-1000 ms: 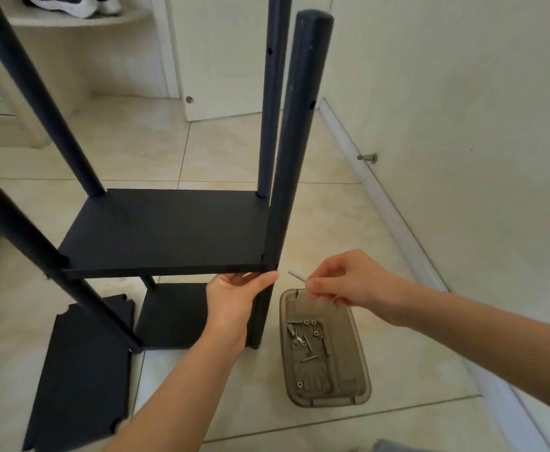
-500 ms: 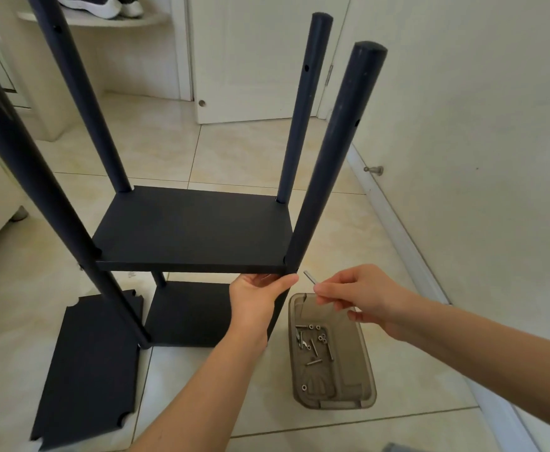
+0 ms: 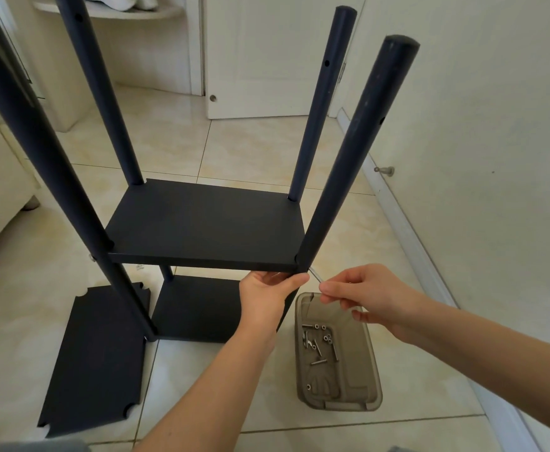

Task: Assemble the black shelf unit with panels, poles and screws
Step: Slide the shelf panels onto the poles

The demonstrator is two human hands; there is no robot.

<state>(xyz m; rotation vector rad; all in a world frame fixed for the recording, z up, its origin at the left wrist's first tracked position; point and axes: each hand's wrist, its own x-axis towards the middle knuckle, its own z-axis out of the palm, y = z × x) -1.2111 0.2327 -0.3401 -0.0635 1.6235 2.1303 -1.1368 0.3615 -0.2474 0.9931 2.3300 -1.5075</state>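
The black shelf unit stands on the tiled floor with several upright poles, an upper panel (image 3: 201,223) and a lower panel (image 3: 198,308). My left hand (image 3: 267,295) grips the upper panel's front edge from below, thumb beside the near right pole (image 3: 348,158). My right hand (image 3: 361,295) pinches a thin silver screw (image 3: 315,275) whose tip points at that pole just under the panel corner. A loose black panel (image 3: 94,360) lies flat on the floor at the left.
A smoky clear plastic tray (image 3: 369,383) with several screws and nuts sits on the floor under my right hand. A white wall with baseboard and a doorstop (image 3: 385,170) runs along the right. A white door is behind, a cream cabinet at the left.
My right hand has brought the screw up and left, closer to the near right pole. My left hand keeps its hold under the panel. The camera view has shifted.
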